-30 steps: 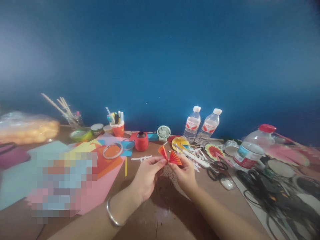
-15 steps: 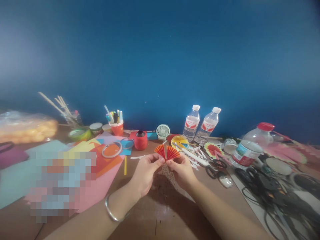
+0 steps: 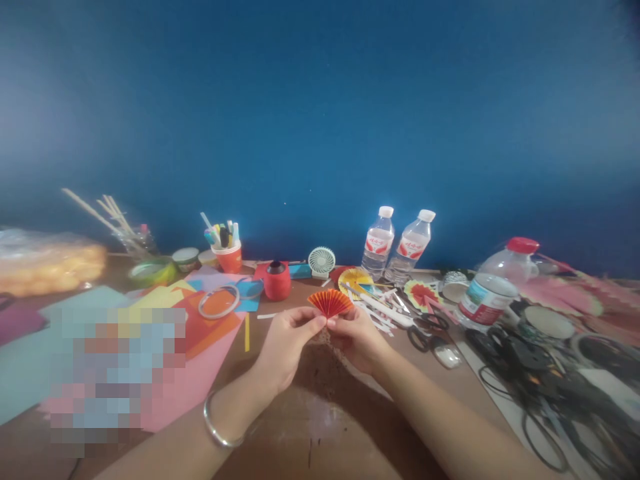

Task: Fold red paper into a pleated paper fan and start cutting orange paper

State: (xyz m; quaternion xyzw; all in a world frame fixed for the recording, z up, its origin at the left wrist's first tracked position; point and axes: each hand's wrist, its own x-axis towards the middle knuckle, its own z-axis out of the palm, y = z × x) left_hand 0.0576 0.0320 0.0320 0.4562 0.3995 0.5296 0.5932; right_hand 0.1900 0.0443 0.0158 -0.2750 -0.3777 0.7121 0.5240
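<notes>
A small pleated fan of orange-red paper is held up above the brown table in front of me. My left hand, with a silver bangle at the wrist, pinches its lower left corner between thumb and fingers. My right hand pinches the lower right corner. The two halves of the fan meet in one half circle that opens upward. Both hands are closed on the paper.
Sheets of coloured paper and a tape ring lie left. A red pot, a small fan, a pen cup and two water bottles stand behind. Scissors, paper rosettes, a large bottle and black cables crowd the right.
The two pleated halves, spread apart a second ago, have been brought together into one fan. Both hands moved slightly closer to each other.
</notes>
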